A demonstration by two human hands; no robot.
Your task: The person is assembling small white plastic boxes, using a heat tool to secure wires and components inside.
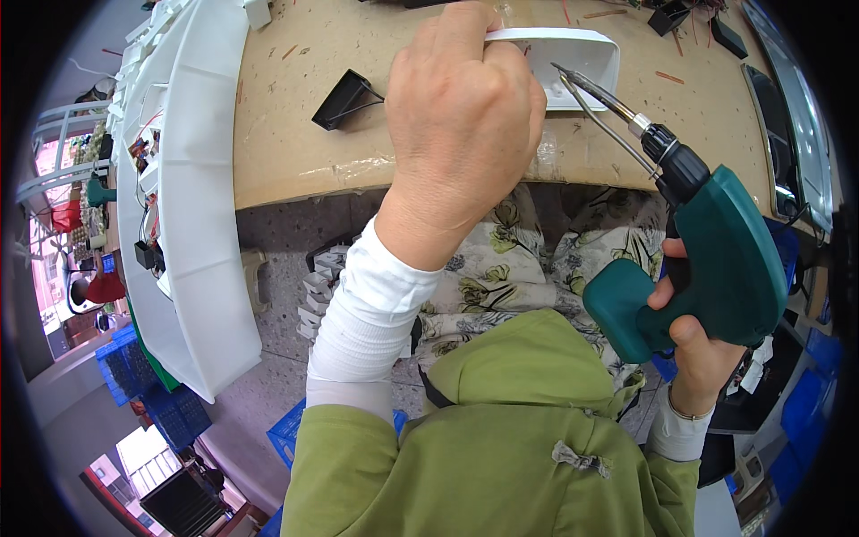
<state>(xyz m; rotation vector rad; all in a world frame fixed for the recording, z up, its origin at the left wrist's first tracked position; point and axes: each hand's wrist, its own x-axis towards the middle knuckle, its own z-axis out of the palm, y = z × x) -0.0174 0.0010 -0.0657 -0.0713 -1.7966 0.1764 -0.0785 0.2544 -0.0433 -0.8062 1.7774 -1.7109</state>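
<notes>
My left hand (461,116) is closed on the near-left part of a white plastic housing (586,54), an open, shallow box tilted on the table; its fingertips are hidden behind the hand. In my right hand (693,349) is a green soldering gun (734,259), held by its handle with fingers wrapped round it. The gun's metal tip (586,82), with a thin feed tube beside it, points up and left over the inside of the housing; I cannot tell whether it touches. Left of my left hand lies a small black open box (344,100) with dark wires.
The brown table (304,170) carries wire scraps. A long white tray (201,224) with parts in it stands at the left. Black parts with wires (716,36) lie at the far right, near a flat dark-screened panel (774,134). Blue crates (161,385) are lower left.
</notes>
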